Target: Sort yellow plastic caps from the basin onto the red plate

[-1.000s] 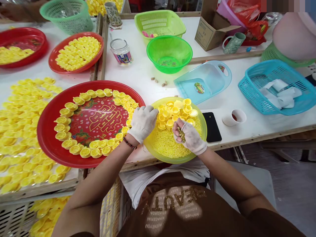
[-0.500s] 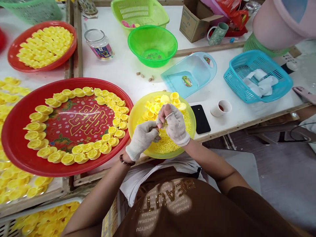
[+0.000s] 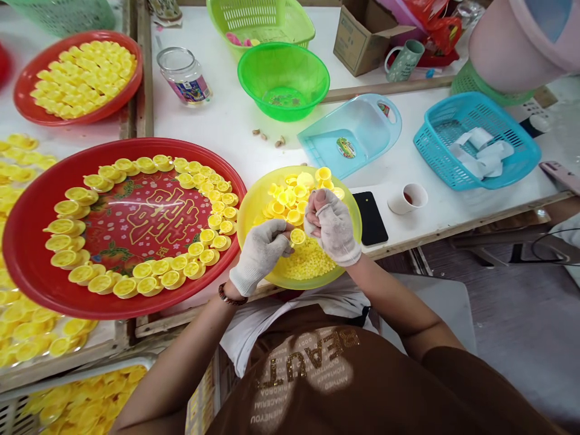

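Observation:
Over a yellow basin [image 3: 256,205], my gloved left hand [image 3: 263,251] pinches a small yellow plastic cup [image 3: 298,236] between thumb and fingers. Just to its right, my right hand [image 3: 333,226] is closed, fingertips bare and pressed together; what lies in them is too small or hidden to make out. Inside the basin are loose yellow cups [image 3: 290,196] at the back and many tiny yellow pieces [image 3: 308,263] at the front. A big red tray [image 3: 27,266] on the left carries a ring of yellow cups along its inner edge.
A black phone [image 3: 371,217] and a paper cup [image 3: 408,199] with dark liquid stand right of the basin. Behind are a blue dustpan [image 3: 357,133], a green bowl [image 3: 283,81] and a glass jar [image 3: 185,75]. A blue basket [image 3: 475,142] holds white paper. Another red tray [image 3: 77,78] bears yellow cups.
My right hand has moved away to the right from my left hand. The small yellow cup in my left fingers now shows between the hands. The view has shifted slightly.

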`<state>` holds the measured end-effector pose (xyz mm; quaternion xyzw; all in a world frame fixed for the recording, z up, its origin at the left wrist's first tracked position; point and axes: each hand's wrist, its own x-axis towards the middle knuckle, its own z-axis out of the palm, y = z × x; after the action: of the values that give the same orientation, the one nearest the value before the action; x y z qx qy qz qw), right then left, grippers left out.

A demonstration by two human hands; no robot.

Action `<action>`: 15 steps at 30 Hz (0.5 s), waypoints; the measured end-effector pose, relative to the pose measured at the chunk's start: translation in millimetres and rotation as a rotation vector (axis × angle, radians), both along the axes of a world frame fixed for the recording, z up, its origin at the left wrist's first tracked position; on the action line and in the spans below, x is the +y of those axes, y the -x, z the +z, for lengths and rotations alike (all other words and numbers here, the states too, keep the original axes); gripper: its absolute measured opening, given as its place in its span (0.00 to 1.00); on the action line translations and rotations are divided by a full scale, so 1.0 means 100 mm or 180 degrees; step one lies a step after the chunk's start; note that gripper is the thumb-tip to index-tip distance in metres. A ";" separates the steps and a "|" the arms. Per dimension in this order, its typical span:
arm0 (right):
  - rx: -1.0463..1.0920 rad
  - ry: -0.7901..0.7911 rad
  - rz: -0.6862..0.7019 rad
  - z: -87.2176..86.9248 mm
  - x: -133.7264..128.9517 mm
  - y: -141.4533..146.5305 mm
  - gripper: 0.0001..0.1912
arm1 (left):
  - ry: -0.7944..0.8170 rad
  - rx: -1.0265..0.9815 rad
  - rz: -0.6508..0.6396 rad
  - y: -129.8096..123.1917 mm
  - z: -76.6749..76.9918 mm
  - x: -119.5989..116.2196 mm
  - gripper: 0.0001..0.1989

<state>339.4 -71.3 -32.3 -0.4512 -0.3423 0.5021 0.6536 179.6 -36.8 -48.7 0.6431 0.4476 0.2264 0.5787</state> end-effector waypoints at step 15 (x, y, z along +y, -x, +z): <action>-0.1530 0.0594 0.1505 -0.18 -0.30 -0.27 0.11 | -0.0304 -0.0051 0.0482 0.07 0.01 -0.06 0.09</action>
<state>366.7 -101.6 -50.6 -0.5225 -0.5340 0.5482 0.3758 172.3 -42.4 -47.6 0.6324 0.4790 0.2957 0.5321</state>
